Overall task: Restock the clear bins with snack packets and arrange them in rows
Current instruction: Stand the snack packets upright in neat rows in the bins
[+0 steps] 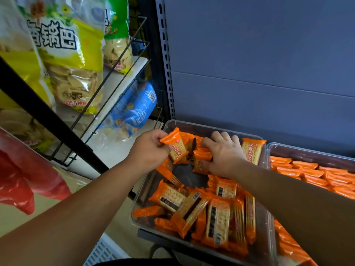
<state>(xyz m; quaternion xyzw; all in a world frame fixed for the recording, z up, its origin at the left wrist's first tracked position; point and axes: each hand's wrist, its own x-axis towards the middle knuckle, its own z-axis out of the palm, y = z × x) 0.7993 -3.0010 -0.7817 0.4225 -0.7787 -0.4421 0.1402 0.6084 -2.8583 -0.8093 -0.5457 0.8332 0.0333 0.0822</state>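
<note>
A clear bin (215, 126) on the shelf holds several orange cracker packets, most lying jumbled in its near half (215, 214). My left hand (148, 150) pinches one orange packet (176, 147) above the bin's far left corner. Spread fingers of my right hand (223, 152) press down on a few packets (201, 157) standing on edge along the far wall. One more packet (252, 150) leans upright at the far right corner. A bare dark patch of the bin floor (187, 175) shows in the middle.
A second clear bin (307, 148) to the right holds orange packets in neat rows. Large yellow (73, 60) and blue (134, 106) snack bags sit on wire-fronted shelves to the left. A red bag (21, 179) hangs at the near left. A blue back panel (259, 64) rises behind the bins.
</note>
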